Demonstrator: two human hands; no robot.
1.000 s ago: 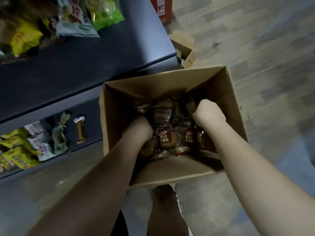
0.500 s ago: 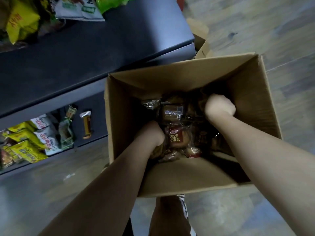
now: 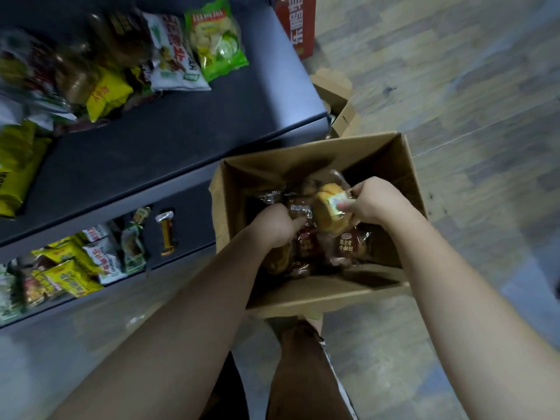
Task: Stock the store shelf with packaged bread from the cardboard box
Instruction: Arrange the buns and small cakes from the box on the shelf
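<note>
Inside the brown cardboard box [image 3: 303, 165], at two o'clock, the right grip [image 3: 372, 201] pinches a golden clear-wrapped bread pack [image 3: 328, 218]; the left grip [image 3: 274, 225] clutches dark-brown wrapped bread [image 3: 306, 245].

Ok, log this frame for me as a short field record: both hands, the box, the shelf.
left hand: down in the box, fingers curled round dark bread packets
right hand: grip pinches a golden bread packet, raised above the others
cardboard box: open, beside the shelf, several packets inside
store shelf: dark, snack bags on the upper tier, more on the tier below
stage: picking from the box, nothing at the shelf yet
</note>
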